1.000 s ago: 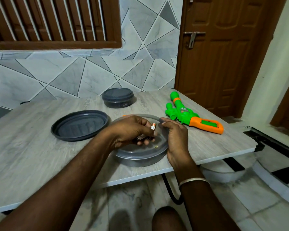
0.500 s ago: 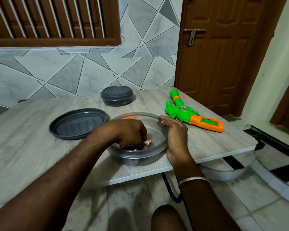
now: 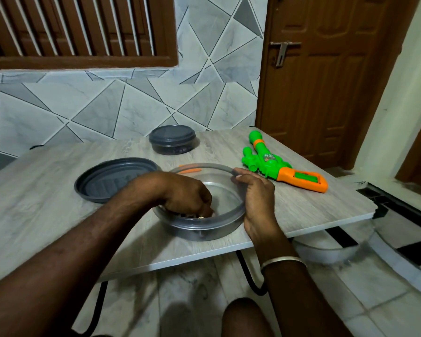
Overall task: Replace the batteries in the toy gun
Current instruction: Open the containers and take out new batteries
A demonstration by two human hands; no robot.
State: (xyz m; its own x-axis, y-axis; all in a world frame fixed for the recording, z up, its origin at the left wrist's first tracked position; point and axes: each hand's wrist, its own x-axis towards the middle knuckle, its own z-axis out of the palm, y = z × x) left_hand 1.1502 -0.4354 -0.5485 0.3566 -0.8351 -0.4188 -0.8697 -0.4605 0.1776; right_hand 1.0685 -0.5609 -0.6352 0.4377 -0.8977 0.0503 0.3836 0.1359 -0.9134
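A round clear container (image 3: pixel 229 190) stands near the table's front edge. My left hand (image 3: pixel 185 195) reaches down inside it, its fingers curled over batteries (image 3: pixel 201 217) at the bottom; only a brass tip and dark ends show under the fingers. My right hand (image 3: pixel 255 193) grips the container's right rim, thumb hooked over the edge. The green and orange toy gun (image 3: pixel 265 161) lies on the table to the right, untouched. A thin orange piece (image 3: pixel 191 170) lies just behind the container.
A dark grey lid (image 3: pixel 107 183) lies upside down left of the container. A small closed dark container (image 3: pixel 171 139) sits at the back by the tiled wall. The grey table (image 3: pixel 46 215) ends right of the gun, near a wooden door (image 3: pixel 326 81).
My left hand, which held batteries above the container a second ago, has lowered them to the container's bottom. My right hand has stayed on the rim.
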